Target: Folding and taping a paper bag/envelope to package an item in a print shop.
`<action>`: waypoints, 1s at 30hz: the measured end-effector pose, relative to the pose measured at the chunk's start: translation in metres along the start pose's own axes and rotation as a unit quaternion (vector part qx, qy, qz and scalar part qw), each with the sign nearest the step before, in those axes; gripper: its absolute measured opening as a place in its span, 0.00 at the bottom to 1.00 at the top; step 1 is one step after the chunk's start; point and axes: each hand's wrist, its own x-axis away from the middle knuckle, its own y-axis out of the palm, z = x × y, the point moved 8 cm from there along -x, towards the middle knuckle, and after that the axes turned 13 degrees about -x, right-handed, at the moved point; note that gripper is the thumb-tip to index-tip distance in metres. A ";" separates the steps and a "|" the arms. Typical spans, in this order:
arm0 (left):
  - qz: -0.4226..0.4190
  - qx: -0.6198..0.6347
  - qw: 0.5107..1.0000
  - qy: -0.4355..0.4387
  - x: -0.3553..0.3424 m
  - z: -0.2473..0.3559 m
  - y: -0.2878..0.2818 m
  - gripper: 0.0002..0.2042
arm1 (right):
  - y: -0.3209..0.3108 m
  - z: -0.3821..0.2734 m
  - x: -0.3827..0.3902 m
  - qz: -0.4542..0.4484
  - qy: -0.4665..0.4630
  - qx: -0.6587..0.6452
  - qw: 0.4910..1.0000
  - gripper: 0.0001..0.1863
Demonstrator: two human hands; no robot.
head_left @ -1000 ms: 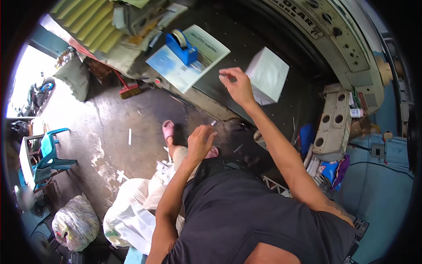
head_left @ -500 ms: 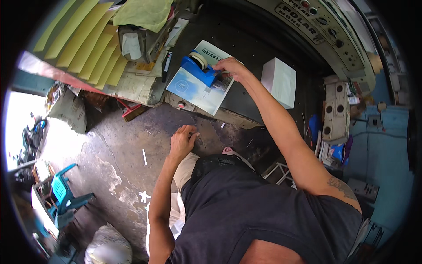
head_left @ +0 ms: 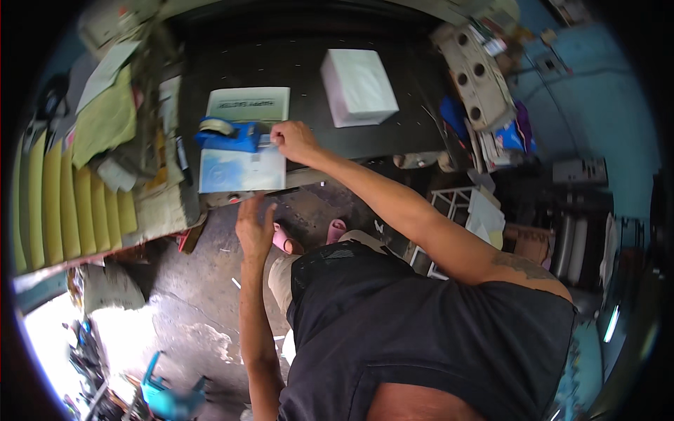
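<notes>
A blue tape dispenser (head_left: 242, 142) with a pale roll rests on printed sheets (head_left: 242, 172), one part greenish and one blue and white, on the dark table. My right hand (head_left: 292, 142) is at the dispenser's right end, its fingers pinched together. A short pale strip of tape (head_left: 265, 140) runs from the dispenser to those fingertips, though it is partly blurred. Just off the table's front edge hovers my left hand (head_left: 254, 228), fingers apart and holding nothing.
A thick white paper stack (head_left: 361, 88) stands right of the sheets. Yellow card dividers (head_left: 67, 196) and a dark marker (head_left: 184, 160) are on the left. Beyond the table's right side is a beige control box (head_left: 476, 77). A teal chair (head_left: 168, 393) stands lower left.
The view has swung, so the table now appears squarer ahead. My left hand has risen to the table's front edge, its fingers extending. My right hand stays by the dispenser's end.
</notes>
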 end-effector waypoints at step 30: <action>-0.084 -0.048 0.973 0.211 -0.121 0.244 0.227 0.08 | -0.237 0.155 0.168 0.265 -0.026 -0.180 0.947 0.28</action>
